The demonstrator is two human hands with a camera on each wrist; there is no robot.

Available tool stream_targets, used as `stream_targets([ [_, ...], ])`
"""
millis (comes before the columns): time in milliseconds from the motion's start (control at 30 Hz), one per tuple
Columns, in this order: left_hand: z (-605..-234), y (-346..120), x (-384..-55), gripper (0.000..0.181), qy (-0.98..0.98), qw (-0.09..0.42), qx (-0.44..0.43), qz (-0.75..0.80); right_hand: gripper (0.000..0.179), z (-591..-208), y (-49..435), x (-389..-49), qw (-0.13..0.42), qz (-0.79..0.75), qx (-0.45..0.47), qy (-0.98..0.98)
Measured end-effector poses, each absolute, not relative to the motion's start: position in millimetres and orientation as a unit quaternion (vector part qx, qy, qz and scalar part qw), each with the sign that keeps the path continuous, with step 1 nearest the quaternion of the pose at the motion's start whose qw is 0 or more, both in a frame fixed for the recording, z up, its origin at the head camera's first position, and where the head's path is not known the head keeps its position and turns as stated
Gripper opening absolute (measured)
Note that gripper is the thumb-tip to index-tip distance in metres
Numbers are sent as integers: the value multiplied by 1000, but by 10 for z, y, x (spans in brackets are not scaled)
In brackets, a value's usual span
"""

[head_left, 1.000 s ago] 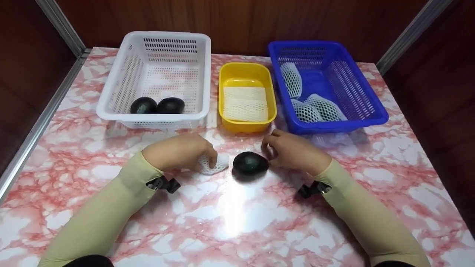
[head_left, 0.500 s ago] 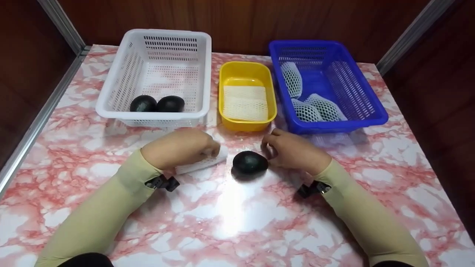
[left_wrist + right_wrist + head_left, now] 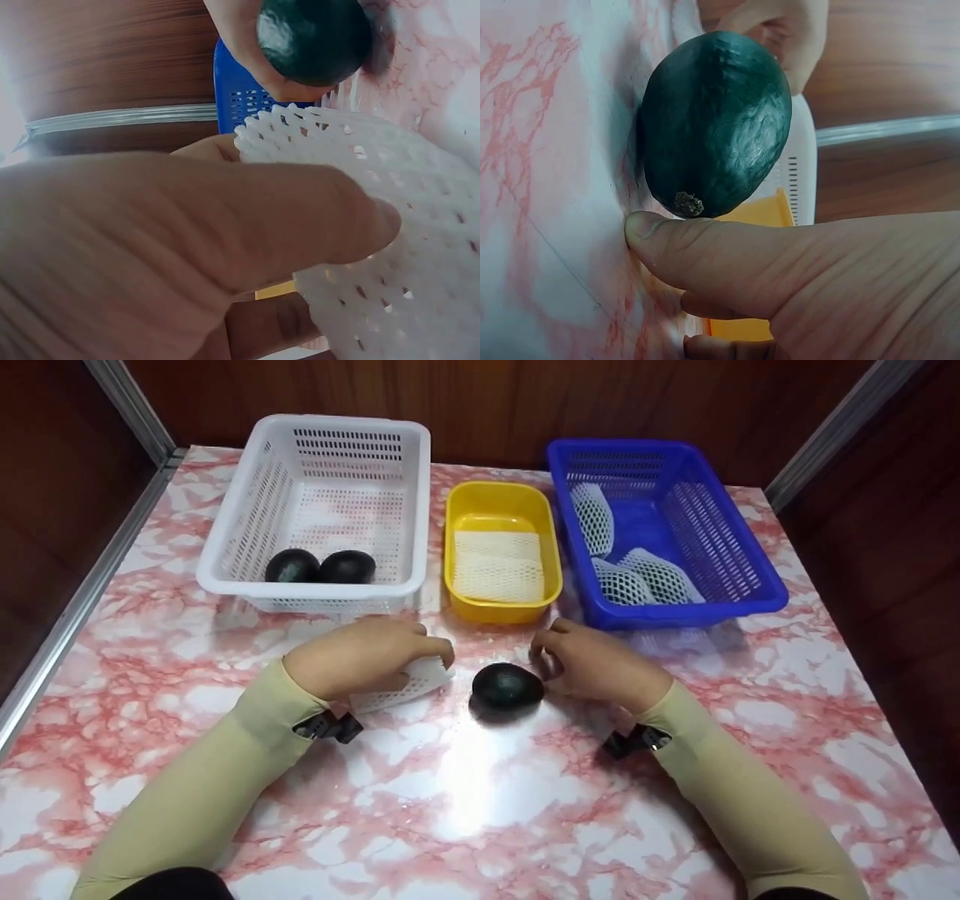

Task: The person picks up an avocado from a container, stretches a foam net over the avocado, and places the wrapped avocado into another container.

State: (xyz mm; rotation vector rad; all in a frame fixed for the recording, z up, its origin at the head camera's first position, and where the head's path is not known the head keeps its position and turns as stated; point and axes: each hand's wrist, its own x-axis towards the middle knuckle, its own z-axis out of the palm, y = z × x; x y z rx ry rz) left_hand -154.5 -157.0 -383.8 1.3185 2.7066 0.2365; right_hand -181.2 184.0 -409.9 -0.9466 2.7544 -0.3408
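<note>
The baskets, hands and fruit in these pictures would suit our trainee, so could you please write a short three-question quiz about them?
1. How many dark fruits lie in the white basket?
2. Which hand holds a net?
3. True or false: the yellow tub stands between the white basket and the blue basket.

Key:
1. Two.
2. The left hand.
3. True.
</note>
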Motion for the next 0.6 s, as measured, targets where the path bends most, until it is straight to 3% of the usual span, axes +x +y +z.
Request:
stream_targets([
  [200, -3852, -1562, -1550, 60, 892, 71, 440, 78, 30, -4109, 1850, -1814, 106, -118, -318, 935],
  [433, -3818, -1520, -1570, 4, 897, 110, 414, 108, 29, -4102, 1849, -1807, 102, -117, -321, 934],
  [533, -3794, -1500, -1576, 37, 910, 111, 379, 129, 29, -4105, 1848, -1806, 98, -116, -322, 934],
  [600, -3778, -1497, -1575, 45, 918, 82, 365, 131, 29, -4109, 1848, -1807, 96, -115, -325, 934],
])
